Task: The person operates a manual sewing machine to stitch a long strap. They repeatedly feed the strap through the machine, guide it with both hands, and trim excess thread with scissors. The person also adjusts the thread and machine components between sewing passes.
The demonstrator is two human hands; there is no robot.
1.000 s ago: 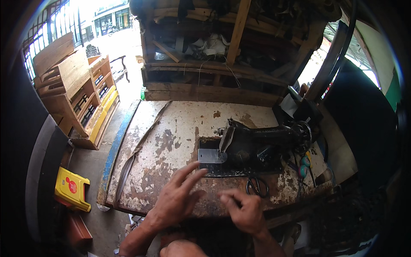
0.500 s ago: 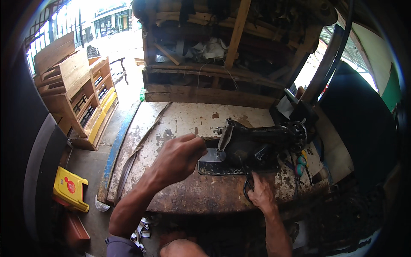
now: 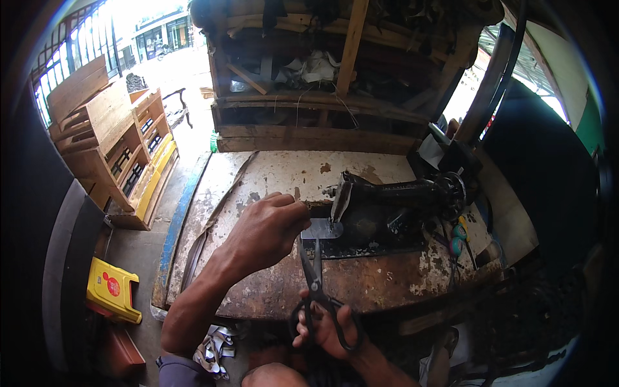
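Note:
My right hand grips black-handled scissors near the table's front edge. Their blades point away from me and stand slightly apart, the tips just below my left hand. Fingers pinched together, my left hand hovers beside the needle end of a black sewing machine; whatever is in the pinch is hidden or too fine to see. Under the needle lies the machine's shiny metal plate. No cloth shows under it.
The worn table has peeling paint. A long dark strip lies along its left side. Small teal spools sit right of the machine. A wooden shelf stands behind; a yellow stool is on the floor at left.
My right hand has drawn the scissors back from the machine's front and left toward my left hand, and the blades have parted. My left hand has barely moved, still pinched.

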